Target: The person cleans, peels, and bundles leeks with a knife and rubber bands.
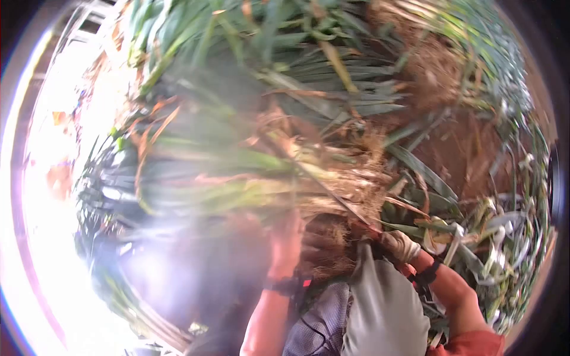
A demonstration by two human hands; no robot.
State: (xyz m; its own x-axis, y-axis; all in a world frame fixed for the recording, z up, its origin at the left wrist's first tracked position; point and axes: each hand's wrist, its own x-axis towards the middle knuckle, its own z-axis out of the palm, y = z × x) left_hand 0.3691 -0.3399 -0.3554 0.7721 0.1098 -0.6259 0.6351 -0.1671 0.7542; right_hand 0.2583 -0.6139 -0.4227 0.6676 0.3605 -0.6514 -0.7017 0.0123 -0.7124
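Note:
A bundle of leek-like stalks (323, 181) lies across the middle, its pale root ends (371, 190) to the right and green leaves to the left. My left hand (287, 237), bare with a dark wristband, is at the near side of this bundle; glare and blur hide its fingers. My right hand (400, 245), in a light glove, is closed around the reddish handle of a long thin knife (320, 185). The blade slants up and left over the root ends. Below the bundle, more brown roots (326, 249) show between my hands.
More green stalks (237, 35) are heaped at the back, with another rooty bunch (433, 65) at upper right. Cut leaves and scraps (493, 237) pile up at the right, near brown ground (457, 148). My light-grey clad knee (386, 302) is close below. Strong glare covers the left.

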